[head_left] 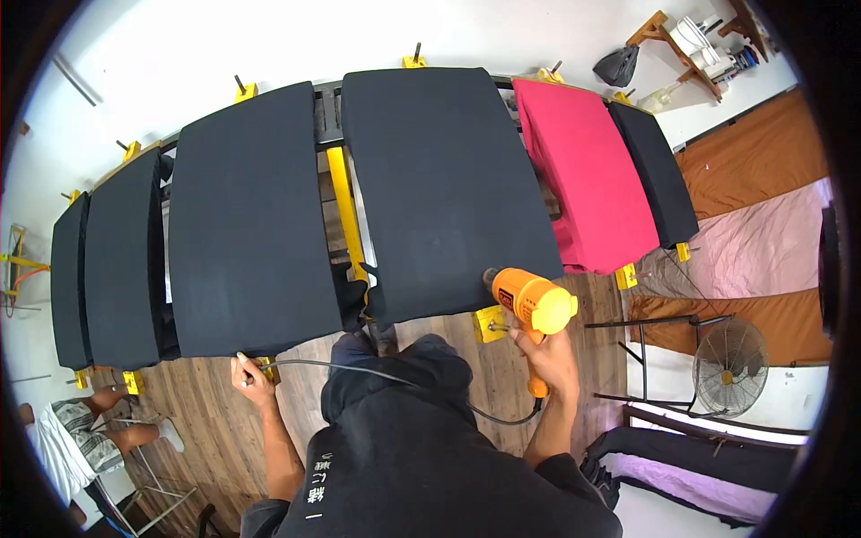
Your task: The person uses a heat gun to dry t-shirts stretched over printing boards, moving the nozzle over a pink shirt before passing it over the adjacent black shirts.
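My right hand [549, 359] is wrapped round the handle of an orange heat gun [531, 300]. Its metal nozzle points left, over the near right corner of a wide black fabric-covered panel [448, 188]. My left hand [253, 377] is closed at the near edge of another black fabric-covered panel [251, 224]. A dark power cord [345, 366] runs from beside that hand across my front towards the heat gun. What the left fingers pinch, whether fabric edge or cord, is hidden.
A red fabric-covered panel [587, 175] and more black panels line the rack, with yellow blocks [489, 325] along its edges. A standing fan [731, 366] is at right. Another person's leg [134, 439] shows at lower left. A yellow bar [345, 211] crosses the gap.
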The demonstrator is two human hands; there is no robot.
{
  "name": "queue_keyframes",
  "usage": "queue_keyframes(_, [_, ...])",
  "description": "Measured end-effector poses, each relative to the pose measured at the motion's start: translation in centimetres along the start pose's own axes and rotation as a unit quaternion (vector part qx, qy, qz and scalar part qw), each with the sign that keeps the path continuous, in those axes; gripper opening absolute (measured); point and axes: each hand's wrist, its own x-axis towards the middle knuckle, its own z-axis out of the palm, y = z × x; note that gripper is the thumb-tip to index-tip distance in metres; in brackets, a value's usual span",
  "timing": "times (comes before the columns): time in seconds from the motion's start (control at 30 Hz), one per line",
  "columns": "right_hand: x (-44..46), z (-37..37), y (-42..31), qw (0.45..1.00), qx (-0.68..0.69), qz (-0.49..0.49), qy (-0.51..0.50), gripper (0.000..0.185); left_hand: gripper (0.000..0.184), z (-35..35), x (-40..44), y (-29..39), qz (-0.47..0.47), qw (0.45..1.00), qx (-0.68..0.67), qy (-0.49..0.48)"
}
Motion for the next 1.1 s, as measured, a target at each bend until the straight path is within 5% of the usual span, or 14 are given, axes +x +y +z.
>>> queue_keyframes(0.57, [0.7, -0.9, -0.2, 0.998, -0.029, -0.046, -0.033, 0.039, 0.040, 0.2, -0.1, 1.3, -0.032, 0.999, 0.026, 0.011])
queue_keyframes(0.87, [0.5, -0.6, 0.6, 0.997, -0.022, -0.064, -0.031, 0.042, 0.017, -0.4, -1.3, -1.2, -0.114, 0.993, -0.004, 0.005])
queue_keyframes(1.0, [0.5, -0.2, -0.3, 0.999, -0.019, -0.046, 0.002, 0.043, 0.023, -2.6, 0.9, 5.7, -0.048, 0.994, -0.057, 0.075])
queue_keyframes(1.1, [0.9, -0.7, 0.6, 0.996, -0.031, -0.066, -0.044, 0.037, 0.018, -5.1, 4.7, 16.0, 0.039, 0.995, -0.087, -0.032])
